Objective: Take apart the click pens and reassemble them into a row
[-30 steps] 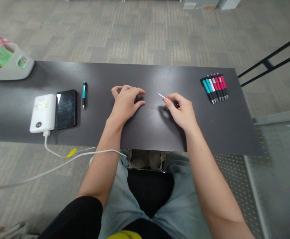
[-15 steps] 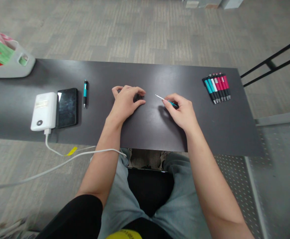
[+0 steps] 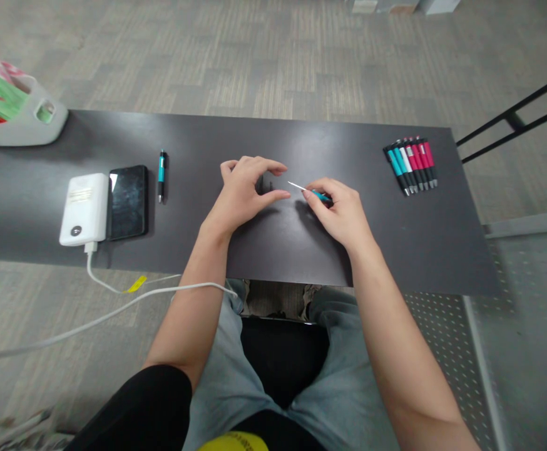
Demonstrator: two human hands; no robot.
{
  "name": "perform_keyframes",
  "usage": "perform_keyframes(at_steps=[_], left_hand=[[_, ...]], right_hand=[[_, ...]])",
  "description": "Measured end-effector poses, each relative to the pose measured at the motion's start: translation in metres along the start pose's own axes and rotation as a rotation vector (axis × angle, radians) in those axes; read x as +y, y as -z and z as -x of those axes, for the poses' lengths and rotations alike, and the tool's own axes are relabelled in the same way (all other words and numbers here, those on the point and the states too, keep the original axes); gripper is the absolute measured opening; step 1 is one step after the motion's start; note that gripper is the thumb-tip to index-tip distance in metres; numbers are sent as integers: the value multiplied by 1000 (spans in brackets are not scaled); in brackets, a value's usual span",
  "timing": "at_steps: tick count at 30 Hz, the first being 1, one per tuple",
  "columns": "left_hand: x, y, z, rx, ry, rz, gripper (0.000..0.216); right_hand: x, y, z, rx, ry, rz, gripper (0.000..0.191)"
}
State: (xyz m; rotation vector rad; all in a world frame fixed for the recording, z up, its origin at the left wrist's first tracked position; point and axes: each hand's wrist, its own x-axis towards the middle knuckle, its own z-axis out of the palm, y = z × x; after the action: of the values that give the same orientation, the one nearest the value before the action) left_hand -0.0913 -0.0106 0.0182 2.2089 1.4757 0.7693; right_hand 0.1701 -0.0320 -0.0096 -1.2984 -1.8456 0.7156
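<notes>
My right hand (image 3: 342, 210) is closed round a teal pen (image 3: 321, 196), and much of the barrel is hidden by the fingers. From its left end sticks out a thin white refill (image 3: 296, 185), pointing left. Facing it, my left hand (image 3: 245, 191) hovers over the dark table with thumb and forefinger spread apart. A small dark piece (image 3: 271, 186) shows in the gap between that thumb and forefinger; I cannot make out exactly what it is. Another teal and black pen (image 3: 161, 176) lies lengthwise to the left of my left hand.
A row of teal, white and pink pens (image 3: 410, 166) lies at the table's right. At left are a black phone (image 3: 127, 202), a white power bank (image 3: 84, 210) with a white cable (image 3: 161, 289) crossing near my left forearm, and a white basket (image 3: 51, 122) at the corner.
My left hand has shifted slightly right, and its thumb and forefinger have opened wider. My right hand has moved a little left with the pen, the refill tip now close to the left fingertips.
</notes>
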Motion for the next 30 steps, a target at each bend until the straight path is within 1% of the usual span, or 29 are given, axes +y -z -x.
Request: perform_keyframes(at_steps=[4,6,8,10,14,16,18,21,23,25,28,29,30], left_hand=[[13,-3,-1,-31,-74,3,17],[15,-4,-2,-41,-81,-5,14],[13,-2,-2,-20,-71,-17,15],[10,0,-1,34,-34,-38,14],[10,2,1,167,86,-122,13],[15,-1,3,192,122,-163,14],[22,-6,5,173,135,-200,16],[33,-13,7,96,124,-237,22],[35,-15,8,49,109,-245,26],[34,-15,7,21,107,-241,29],[27,-12,5,-29,81,-208,15],[24,-11,4,-56,52,-197,19],[22,-11,4,-85,20,-192,28]], right_hand=[[-9,-3,0,-46,50,40,29],[-11,-4,0,-52,66,71,29],[-11,-3,0,-42,70,97,28],[-8,-1,0,-6,48,117,26],[3,10,-1,135,-66,142,20],[7,15,-2,188,-114,137,19],[9,18,-3,212,-136,123,19],[8,17,-3,210,-142,118,22],[8,15,-3,204,-143,118,23],[10,13,-3,207,-148,112,25],[17,14,-4,233,-158,100,28],[20,14,-4,238,-158,95,27],[22,15,-4,239,-155,86,26]])
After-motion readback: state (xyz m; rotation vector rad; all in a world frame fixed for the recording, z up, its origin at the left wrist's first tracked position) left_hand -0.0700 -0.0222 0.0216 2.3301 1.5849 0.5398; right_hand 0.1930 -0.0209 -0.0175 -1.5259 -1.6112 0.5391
